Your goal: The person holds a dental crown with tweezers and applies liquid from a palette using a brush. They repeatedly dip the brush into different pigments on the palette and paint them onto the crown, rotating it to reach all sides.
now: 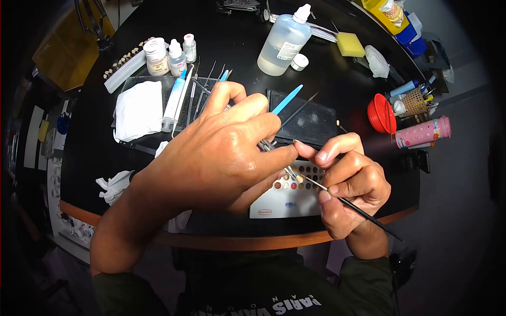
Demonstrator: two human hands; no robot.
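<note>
My left hand [226, 142] is closed around a metal clamp-like holder [290, 171], mostly hidden behind the fingers. In its tip sits a small yellowish dental crown [300, 179]. My right hand [356, 184] pinches a fine brush [366, 213] with a black handle, its tip pointing left at the crown. Whether the tip touches the crown is too small to tell. The right index fingertip meets the left hand's fingers. Below both hands lies a white shade palette [266, 205] with rows of coloured dots, partly covered by the hands.
Behind the hands are a dark slab [311, 118], a blue-handled tool [288, 99], a large liquid bottle [284, 45] and small jars [156, 57]. White tissue [138, 110] lies left. A red bowl [378, 118] and pink bottle [423, 132] stand right.
</note>
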